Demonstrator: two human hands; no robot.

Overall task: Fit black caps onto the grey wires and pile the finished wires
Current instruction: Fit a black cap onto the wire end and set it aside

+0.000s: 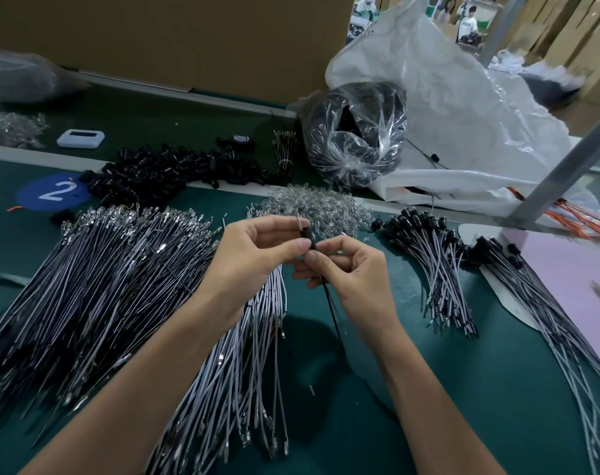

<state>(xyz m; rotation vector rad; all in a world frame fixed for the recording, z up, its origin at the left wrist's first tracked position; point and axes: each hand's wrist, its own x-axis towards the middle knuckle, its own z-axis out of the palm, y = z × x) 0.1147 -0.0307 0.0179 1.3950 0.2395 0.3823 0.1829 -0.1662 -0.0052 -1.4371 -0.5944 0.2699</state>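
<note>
My left hand (257, 248) pinches a small black cap (308, 234) with a metal terminal sticking up from it. My right hand (346, 269) pinches the wire (333, 310) just below the cap; its dark length hangs down toward the table. Uncapped grey wires lie in a big fan (96, 286) at the left and a smaller bunch (243, 365) under my forearms. Capped wires are piled at the right (432, 255) and far right (545, 320). Loose black caps (168, 173) are heaped at the back.
A heap of clear small parts (319, 207) lies just beyond my hands. A plastic bag of black parts (357, 142) and a large white sack (463, 108) stand at the back right. A metal post (566, 166) slants at the right, beside a pink sheet (573, 279).
</note>
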